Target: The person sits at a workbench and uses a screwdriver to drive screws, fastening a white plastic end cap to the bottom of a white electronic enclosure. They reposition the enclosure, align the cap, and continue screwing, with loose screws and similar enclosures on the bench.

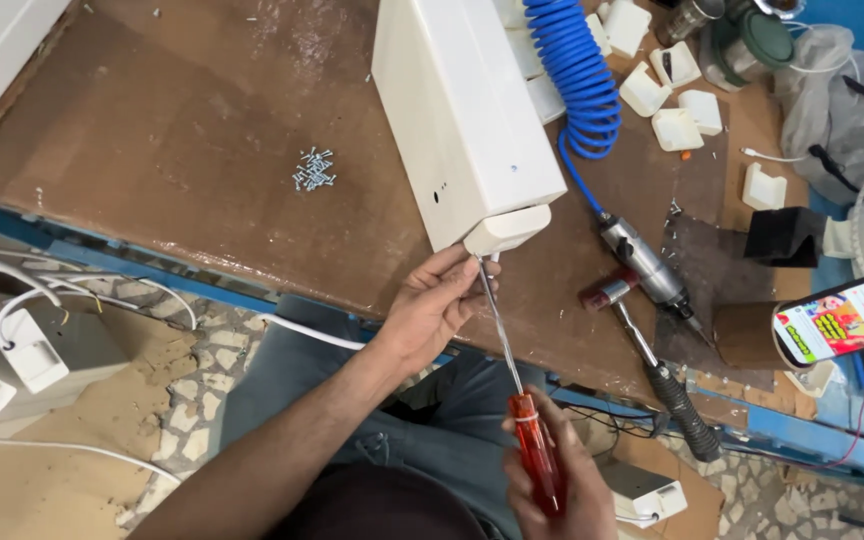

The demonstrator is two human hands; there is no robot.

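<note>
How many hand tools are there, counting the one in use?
3: a red-handled screwdriver in the right hand, an air tool on the blue hose, a hammer beside it. Others may be hidden.

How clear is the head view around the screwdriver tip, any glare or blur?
Head view: even light, soft shadows, slight wide-angle bend at the edges. The white casing is bright but keeps its detail. The screwdriver shaft is sharp; its tip is hidden under the end cap. The phone screen glows bright.
</note>
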